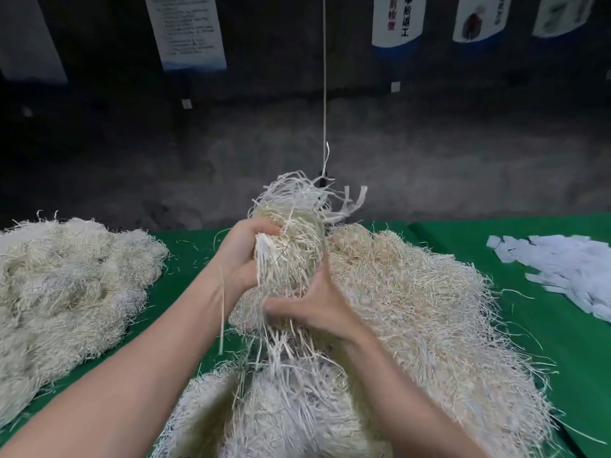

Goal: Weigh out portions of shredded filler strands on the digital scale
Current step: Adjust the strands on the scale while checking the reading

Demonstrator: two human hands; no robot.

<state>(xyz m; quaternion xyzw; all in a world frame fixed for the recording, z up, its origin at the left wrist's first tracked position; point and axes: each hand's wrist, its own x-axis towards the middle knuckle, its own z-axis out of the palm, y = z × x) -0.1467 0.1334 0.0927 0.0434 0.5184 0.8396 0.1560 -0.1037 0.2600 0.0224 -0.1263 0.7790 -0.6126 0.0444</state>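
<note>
Over the green table (562, 342), left hand (241, 256) and right hand (319, 307) both clutch one strand bundle (294, 239).

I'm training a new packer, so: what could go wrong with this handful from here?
Strands trail from the bundle into the big pile below, so lifting may drag extra along and skew the portion. Loose ends hang past the left hand and right hand; some may drop onto the green cloth.
</note>
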